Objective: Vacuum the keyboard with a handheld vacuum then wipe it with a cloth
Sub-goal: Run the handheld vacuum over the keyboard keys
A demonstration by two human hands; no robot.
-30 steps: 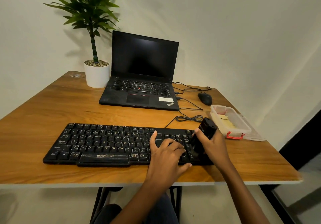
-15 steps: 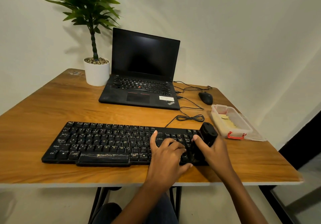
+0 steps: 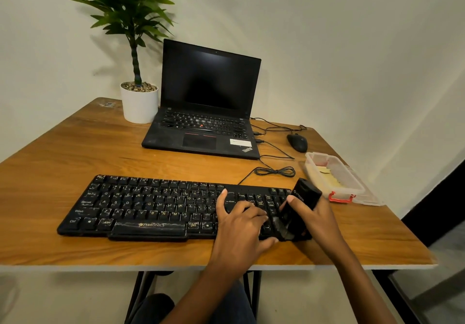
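In the lower right of the frame, the right hand is gripping the black handheld vacuum, nozzle angled down onto the right end of the Zebronics keyboard, which is lying across the tabletop; the left hand is resting its loosely bent fingers on the keys just beside, holding nothing

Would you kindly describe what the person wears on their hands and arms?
Both forearms are bare to the frame's edge, with no sleeve in view. The left hand and the right hand are ungloved; no watch, bracelet or ring shows, though some fingers are partly hidden.
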